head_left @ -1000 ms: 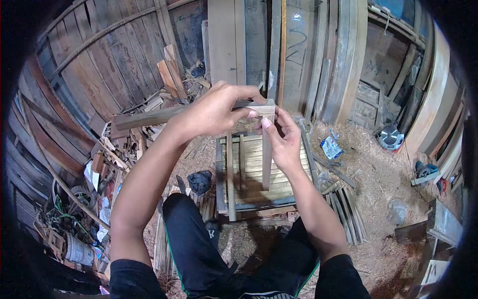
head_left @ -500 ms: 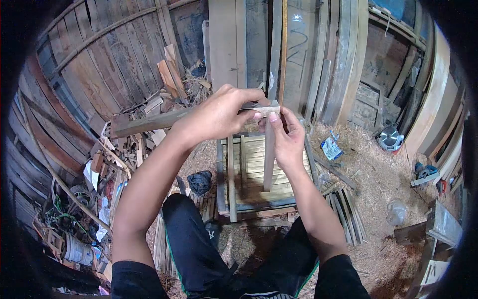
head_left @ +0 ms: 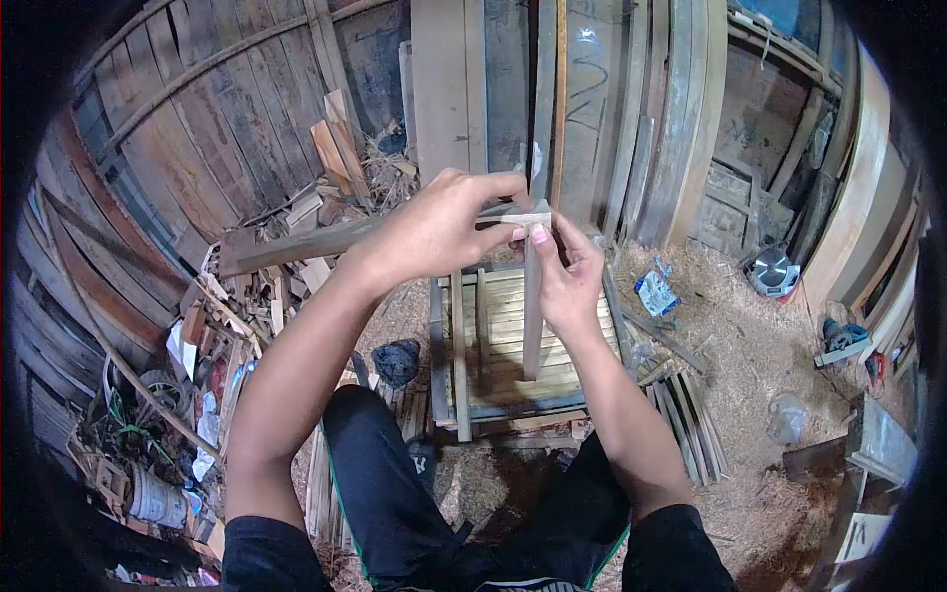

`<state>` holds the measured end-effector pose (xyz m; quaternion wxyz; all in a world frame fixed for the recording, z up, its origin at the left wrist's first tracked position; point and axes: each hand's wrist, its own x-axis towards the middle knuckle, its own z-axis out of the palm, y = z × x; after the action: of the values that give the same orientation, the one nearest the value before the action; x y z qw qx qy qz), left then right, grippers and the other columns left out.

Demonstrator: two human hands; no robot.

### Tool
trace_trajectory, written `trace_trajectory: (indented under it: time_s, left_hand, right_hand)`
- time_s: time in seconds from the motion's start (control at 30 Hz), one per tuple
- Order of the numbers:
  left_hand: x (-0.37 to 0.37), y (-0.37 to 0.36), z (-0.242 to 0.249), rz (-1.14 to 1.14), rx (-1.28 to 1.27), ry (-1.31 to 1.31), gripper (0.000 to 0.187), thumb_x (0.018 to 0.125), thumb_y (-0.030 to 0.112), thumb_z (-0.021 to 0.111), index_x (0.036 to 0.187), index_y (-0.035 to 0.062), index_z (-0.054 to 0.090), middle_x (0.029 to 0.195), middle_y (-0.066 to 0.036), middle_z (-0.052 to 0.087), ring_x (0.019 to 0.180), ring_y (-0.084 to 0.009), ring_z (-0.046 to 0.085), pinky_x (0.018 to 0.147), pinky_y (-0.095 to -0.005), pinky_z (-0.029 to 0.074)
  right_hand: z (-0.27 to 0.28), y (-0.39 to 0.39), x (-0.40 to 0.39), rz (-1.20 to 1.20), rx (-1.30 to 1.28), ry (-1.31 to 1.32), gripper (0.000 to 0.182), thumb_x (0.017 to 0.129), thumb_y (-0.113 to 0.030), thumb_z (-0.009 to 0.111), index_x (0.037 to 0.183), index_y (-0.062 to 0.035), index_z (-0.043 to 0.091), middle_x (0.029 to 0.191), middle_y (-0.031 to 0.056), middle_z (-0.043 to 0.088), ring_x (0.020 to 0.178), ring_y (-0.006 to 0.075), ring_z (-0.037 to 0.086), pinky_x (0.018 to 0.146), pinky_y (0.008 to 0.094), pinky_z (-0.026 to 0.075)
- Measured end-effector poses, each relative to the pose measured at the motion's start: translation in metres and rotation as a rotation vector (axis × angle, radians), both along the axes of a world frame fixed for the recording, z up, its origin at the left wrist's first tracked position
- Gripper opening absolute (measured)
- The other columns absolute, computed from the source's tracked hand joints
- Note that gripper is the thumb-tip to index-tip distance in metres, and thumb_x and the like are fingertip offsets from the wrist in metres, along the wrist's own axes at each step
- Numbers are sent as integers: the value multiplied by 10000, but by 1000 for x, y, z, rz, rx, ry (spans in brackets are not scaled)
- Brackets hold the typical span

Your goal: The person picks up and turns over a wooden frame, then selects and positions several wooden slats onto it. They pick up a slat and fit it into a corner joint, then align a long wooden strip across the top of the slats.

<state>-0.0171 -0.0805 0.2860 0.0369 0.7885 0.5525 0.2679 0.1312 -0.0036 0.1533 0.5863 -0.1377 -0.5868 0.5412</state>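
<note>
A long wooden strip (head_left: pixel 296 246) runs from the left, under my left wrist, to the meeting point of both hands. My left hand (head_left: pixel 449 222) pinches it near its right end, index finger above and thumb below. A second wooden strip (head_left: pixel 532 321) hangs down from that end, roughly at a right angle to the first. My right hand (head_left: pixel 570 281) grips its top, with the thumb pressed at the corner. The two ends touch there; fingers partly hide how they fit. Below stands a slatted wooden frame (head_left: pixel 461 365) on the floor.
Scrap wood (head_left: pixel 286 286) is heaped at the left, near a white bucket (head_left: pixel 158 498). Long boards (head_left: pixel 449 89) lean on the back wall. A circular saw blade (head_left: pixel 772 268), a blue power tool (head_left: pixel 841 338) and stacked slats (head_left: pixel 688 424) lie at the right on sawdust.
My left index fingertip has drawn back slightly from the end of the long strip. Both strips stay almost where they were, with the right hand's grip unchanged.
</note>
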Motion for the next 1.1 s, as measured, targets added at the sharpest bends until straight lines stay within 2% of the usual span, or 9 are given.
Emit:
trace_trajectory:
  time_s: [0.17,0.23,0.47,0.53,0.73,0.83,1.1]
  left_hand:
    - [-2,4,-2,-9,13,-27,256,927,157,783,1119,1,717,1053,-199,768,1068,-348,749,904,-441,558]
    - [1,1,0,20,-14,-51,255,925,135,774,1139,6,724,1074,-190,774,1080,-319,752,932,-431,561]
    - [-4,3,-7,16,33,-105,260,917,87,747,1168,23,764,1104,-175,785,1082,-313,759,967,-414,568]
    - [-3,3,-6,75,37,-44,235,920,117,763,1136,28,788,1086,-177,787,1056,-320,766,943,-412,579]
    - [-4,2,-6,18,65,-22,258,913,175,803,1127,30,794,1071,-177,788,1032,-314,770,922,-407,587]
    - [-5,3,-11,-34,156,-2,268,903,167,810,1134,33,792,1069,-175,787,1024,-311,771,911,-402,592]
    - [-4,4,-16,-25,190,-24,267,888,157,821,1123,32,796,1060,-175,788,1008,-310,774,890,-390,600]
  right_hand:
    - [1,0,1,24,14,-2,381,1068,-228,663,1320,58,648,1050,61,728,931,107,670,835,279,561]
    - [0,0,1,27,-4,25,380,1071,-222,658,1325,60,646,1055,57,729,928,104,669,829,272,558]
    - [0,2,1,5,-16,13,349,1077,-211,645,1304,55,662,1019,45,727,909,99,664,812,266,547]
    - [1,2,1,28,26,27,335,1075,-199,647,1293,54,669,1003,46,728,887,94,657,795,262,538]
    - [-1,2,2,27,21,31,300,1076,-181,639,1274,42,680,986,45,731,872,91,653,789,256,534]
    - [4,-1,3,30,27,35,290,1079,-170,630,1271,39,684,985,45,734,871,90,652,790,256,534]
    - [3,-2,3,19,36,31,288,1081,-173,628,1270,36,689,991,41,735,877,88,653,798,258,537]
